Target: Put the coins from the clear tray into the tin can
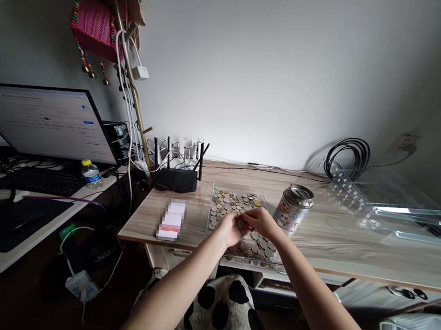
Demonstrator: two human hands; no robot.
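Observation:
A clear tray point(215, 192) lies on the wooden desk point(346, 241), covered with several silver and brass coins point(232, 202). Both my hands meet over the tray's middle. My left hand point(229, 229) has its fingers curled and pinched together among the coins. My right hand point(260, 220) is pinched too, its fingertips touching the left hand's. What the fingers hold is too small to make out. A printed tin can point(294, 206) with a slot in its lid stands upright just right of the tray.
A black router point(175, 177) stands at the desk's back left, and a blurred card point(172, 220) lies left of the tray. Clear acrylic stands point(393, 209) and a coiled cable point(348, 156) occupy the right. A monitor point(44, 121), keyboard and bottle point(92, 173) sit on the left desk.

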